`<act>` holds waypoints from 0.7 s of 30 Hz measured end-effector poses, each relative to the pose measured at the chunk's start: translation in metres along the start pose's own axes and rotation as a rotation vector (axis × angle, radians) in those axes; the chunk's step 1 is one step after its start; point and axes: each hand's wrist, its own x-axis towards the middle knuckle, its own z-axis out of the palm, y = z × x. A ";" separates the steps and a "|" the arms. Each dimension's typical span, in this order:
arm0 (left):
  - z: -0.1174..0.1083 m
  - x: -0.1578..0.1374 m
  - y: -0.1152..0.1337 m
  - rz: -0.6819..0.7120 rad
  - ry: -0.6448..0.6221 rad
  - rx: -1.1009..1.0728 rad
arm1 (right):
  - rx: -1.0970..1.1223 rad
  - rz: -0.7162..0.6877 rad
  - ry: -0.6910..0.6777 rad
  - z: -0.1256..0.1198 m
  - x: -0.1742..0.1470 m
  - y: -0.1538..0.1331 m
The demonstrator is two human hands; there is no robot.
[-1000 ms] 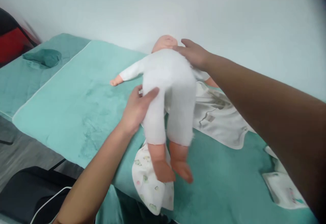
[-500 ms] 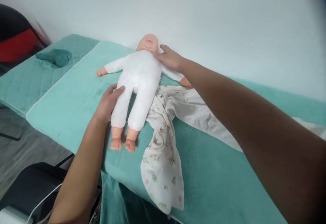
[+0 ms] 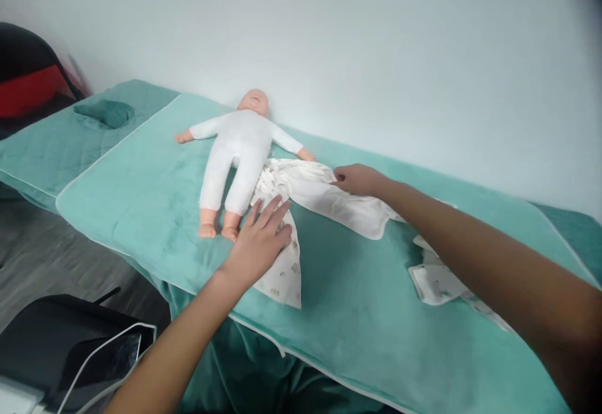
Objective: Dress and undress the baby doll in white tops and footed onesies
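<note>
A baby doll (image 3: 242,138) in a white body lies on its back, arms spread, its feet toward me. Beside its legs is a crumpled white baby garment (image 3: 320,197) with a small printed pattern, partly turned to its plain side. My left hand (image 3: 260,238) is over the garment's near part, fingers spread, close to the doll's feet; whether it presses on the cloth is unclear. At the garment's far right edge, my right hand (image 3: 360,180) has its fingers curled closed on the fabric.
All this lies on a green padded bed (image 3: 357,313) against a white wall (image 3: 376,63). More patterned clothing (image 3: 437,282) sits to the right, partly behind my right forearm. A face hole (image 3: 106,113) is at the left end. Below stands a black chair (image 3: 70,332) with a white cable.
Both hands have left the doll and moved right to the garment. My left hand has gone from the doll's leg to the cloth, my right from its neck. The view has shifted right.
</note>
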 end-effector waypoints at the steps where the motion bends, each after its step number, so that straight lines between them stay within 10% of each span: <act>1: 0.001 0.005 0.008 0.012 0.001 0.009 | -0.015 -0.049 0.038 -0.001 -0.017 -0.010; 12: -0.022 0.034 0.070 -0.069 0.114 -0.198 | -0.001 -0.611 0.454 0.009 -0.238 -0.073; 16: -0.028 0.046 0.072 -0.115 0.056 -0.202 | 0.093 -0.609 0.536 0.013 -0.281 -0.065; 21: -0.053 0.058 0.089 -0.331 0.334 -0.395 | 0.422 -0.486 0.518 0.026 -0.290 -0.046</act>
